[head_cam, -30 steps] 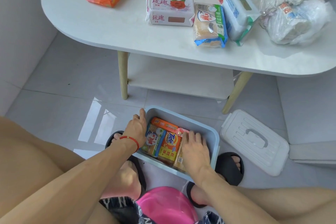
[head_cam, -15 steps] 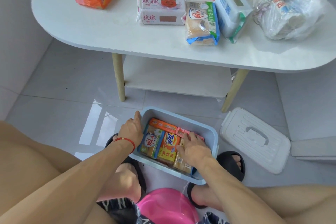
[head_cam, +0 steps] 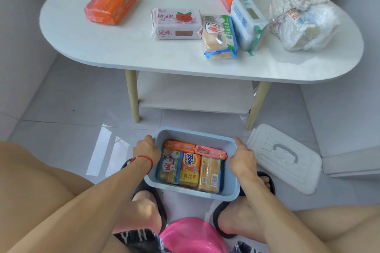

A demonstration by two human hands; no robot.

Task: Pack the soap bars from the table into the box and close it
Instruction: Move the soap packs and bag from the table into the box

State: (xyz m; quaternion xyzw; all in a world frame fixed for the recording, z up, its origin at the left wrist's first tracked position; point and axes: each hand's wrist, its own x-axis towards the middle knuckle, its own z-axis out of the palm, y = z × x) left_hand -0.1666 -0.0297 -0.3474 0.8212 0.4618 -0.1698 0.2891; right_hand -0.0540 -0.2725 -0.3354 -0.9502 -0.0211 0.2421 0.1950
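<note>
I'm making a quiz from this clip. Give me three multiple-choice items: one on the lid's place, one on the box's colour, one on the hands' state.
1. Where is the lid?
A. On the box
B. On the floor right of the box
C. On the table

2. What colour is the box?
A. Light blue
B. Red
C. Green

3. What are the left hand and right hand doing?
A. Lifting the lid
B. Gripping the box's side rims
C. Holding soap

Answers: B, the white lid lies flat on the tiles; A, its walls are pale blue; B, one hand grips each side rim.
</note>
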